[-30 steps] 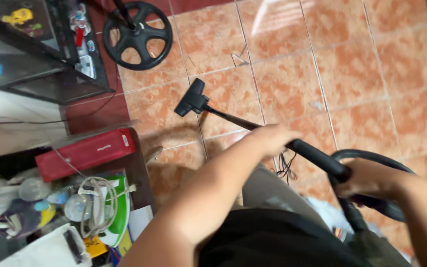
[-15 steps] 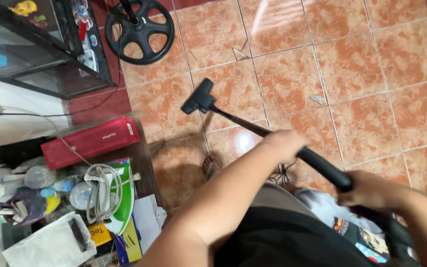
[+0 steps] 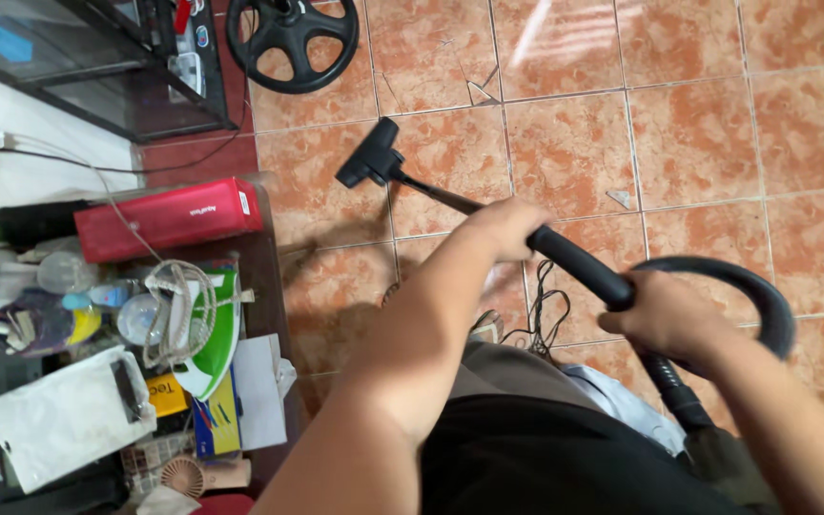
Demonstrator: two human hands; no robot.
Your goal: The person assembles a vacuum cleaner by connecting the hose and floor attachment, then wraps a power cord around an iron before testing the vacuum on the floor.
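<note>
Gripping the black vacuum wand (image 3: 574, 259) with both fists, the left hand (image 3: 505, 227) sits forward to steer and the right hand (image 3: 665, 315) closes its fingers where the hose (image 3: 765, 305) curves back, so the floor nozzle (image 3: 372, 157) lies flat on the orange tiled floor (image 3: 717, 124). At left, a crowded table (image 3: 264, 286) carries a long red box (image 3: 169, 217) with a pale label, a green-and-white packet (image 3: 221, 329) and a white pouch (image 3: 59, 415).

Soft, even daylight fills the scene, a pale glare streak lies on the tiled floor (image 3: 536, 38) at the top, dim shadows fall beside the table (image 3: 264, 286), and the near arms look slightly blurred.
</note>
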